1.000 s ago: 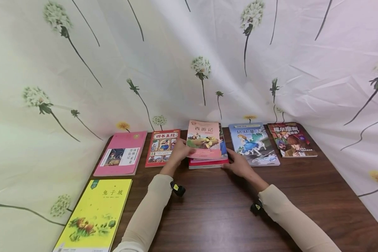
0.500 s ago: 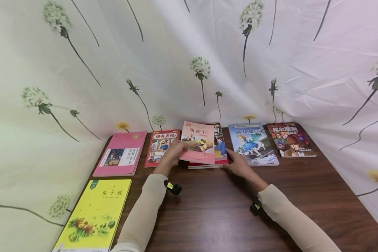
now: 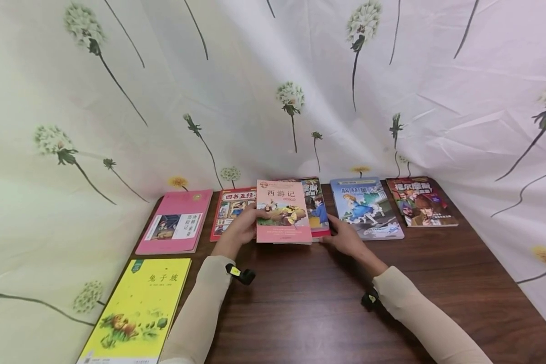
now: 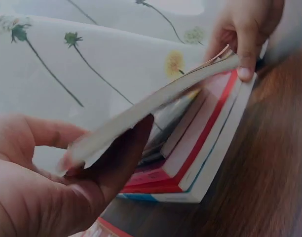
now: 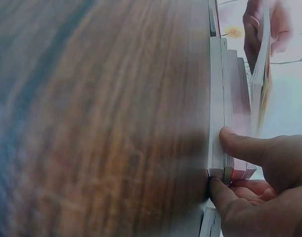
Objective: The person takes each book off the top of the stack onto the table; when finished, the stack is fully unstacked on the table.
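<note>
My left hand point(image 3: 242, 226) grips the left edge of a thin pink storybook point(image 3: 283, 212), thumb on one face and fingers on the other. In the left wrist view this storybook point(image 4: 156, 98) tilts up off the stack of books point(image 4: 210, 148), with a gap between them. Under it, a comic-style cover point(image 3: 317, 205) shows on top of the stack. My right hand point(image 3: 344, 237) holds the stack's front right corner; in the right wrist view the thumb presses the front page edges point(image 5: 217, 98) and the fingers lie at the side.
Left of the stack lie a red book point(image 3: 223, 207), a pink book point(image 3: 175, 222) and, nearer, a yellow book point(image 3: 136, 308). Right of it are a blue fairy-tale book point(image 3: 366, 207) and a dark red one point(image 3: 420, 202). A dandelion-print cloth point(image 3: 255, 101) hangs behind the wooden table point(image 3: 309, 313).
My left hand has drawn the pink storybook off the stack to the left and then toward me, uncovering more of the comic cover. My right hand stays at the stack's corner.
</note>
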The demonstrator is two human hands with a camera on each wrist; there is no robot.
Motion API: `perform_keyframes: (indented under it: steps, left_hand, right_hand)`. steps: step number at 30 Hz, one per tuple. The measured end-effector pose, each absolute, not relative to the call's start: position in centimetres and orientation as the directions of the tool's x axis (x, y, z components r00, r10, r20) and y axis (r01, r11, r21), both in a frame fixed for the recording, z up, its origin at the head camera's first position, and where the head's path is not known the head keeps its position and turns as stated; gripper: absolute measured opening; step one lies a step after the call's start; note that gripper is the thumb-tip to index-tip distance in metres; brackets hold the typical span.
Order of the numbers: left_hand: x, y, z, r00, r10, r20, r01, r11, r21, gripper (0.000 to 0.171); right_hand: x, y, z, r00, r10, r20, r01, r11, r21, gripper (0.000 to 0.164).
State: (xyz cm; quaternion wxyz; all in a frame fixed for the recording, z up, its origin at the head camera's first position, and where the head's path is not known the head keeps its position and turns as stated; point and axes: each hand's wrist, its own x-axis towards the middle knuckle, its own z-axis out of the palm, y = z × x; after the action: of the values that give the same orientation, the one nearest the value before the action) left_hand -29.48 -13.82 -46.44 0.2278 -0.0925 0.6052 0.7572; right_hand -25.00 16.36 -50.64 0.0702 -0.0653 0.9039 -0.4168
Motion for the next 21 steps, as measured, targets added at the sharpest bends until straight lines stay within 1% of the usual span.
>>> perform_keyframes:
  steps: [3, 6, 9, 13, 16, 21]
  left_hand:
    - [-29.0, -14.2, -46.0, -0.875, 0.224, -0.429, -0.472, -0.197, 0.859, 0.103]
    - [-28.3, -14.5, -45.5, -0.880, 0.191, -0.436, -0.469, -0.193, 0.862, 0.104]
    - [-27.7, -14.9, -44.9, -0.896, 0.166, -0.413, -0.438, -0.175, 0.882, 0.098]
    - [-26.8, -15.9, -44.1, -0.915, 0.174, -0.364, -0.395, -0.198, 0.897, 0.080]
    - [-26.0, -17.1, -43.8, -0.919, 0.201, -0.339, -0.379, -0.211, 0.901, 0.073]
    - [-24.4, -19.2, -43.4, -0.924, 0.239, -0.299, -0.347, -0.194, 0.918, 0.065]
  right_hand:
    - [-25.0, 16.4, -50.7, -0.982, -0.171, -0.074, -0.055, 0.645, -0.762, 0.083]
    - [-25.0, 16.4, -50.7, -0.983, -0.169, -0.074, -0.055, 0.655, -0.754, 0.084]
    - [-25.0, 16.4, -50.8, -0.983, -0.168, -0.068, -0.062, 0.663, -0.746, 0.085]
    - [-25.1, 16.4, -50.8, -0.983, -0.176, -0.057, -0.075, 0.665, -0.743, 0.083]
    - [-25.1, 16.4, -50.8, -0.982, -0.179, -0.057, -0.078, 0.666, -0.742, 0.082]
    - [-25.1, 16.4, -50.7, -0.981, -0.184, -0.064, -0.075, 0.661, -0.747, 0.083]
